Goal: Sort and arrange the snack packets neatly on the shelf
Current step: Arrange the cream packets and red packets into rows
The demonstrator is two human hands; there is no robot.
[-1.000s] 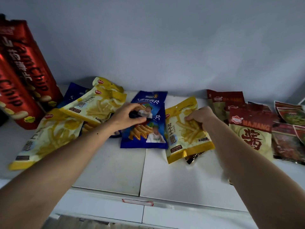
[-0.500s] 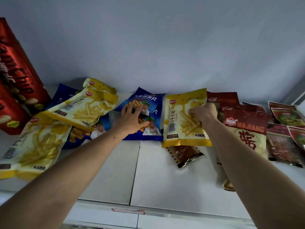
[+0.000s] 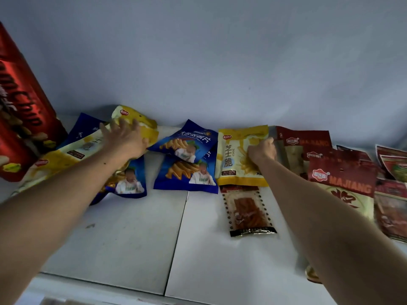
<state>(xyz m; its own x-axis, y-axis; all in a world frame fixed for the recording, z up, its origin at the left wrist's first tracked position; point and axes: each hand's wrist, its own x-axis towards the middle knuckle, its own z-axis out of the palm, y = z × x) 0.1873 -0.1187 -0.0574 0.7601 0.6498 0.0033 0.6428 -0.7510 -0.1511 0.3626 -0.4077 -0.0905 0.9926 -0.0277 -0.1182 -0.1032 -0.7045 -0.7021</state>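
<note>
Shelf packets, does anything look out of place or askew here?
Yes. A clear packet of red strips lies alone toward the shelf's front, its top tucked under the yellow packet the right hand grips. The blue packets overlap crookedly.

You have one view only, a wide-angle camera on your head, looking forward and slightly down onto a white shelf (image 3: 132, 249) that ends at the back wall (image 3: 220, 62). It sits close: both forearms reach in from the bottom corners, and the snack packets (image 3: 187, 172) lie across the middle. The edges bend, as wide lenses do.
</note>
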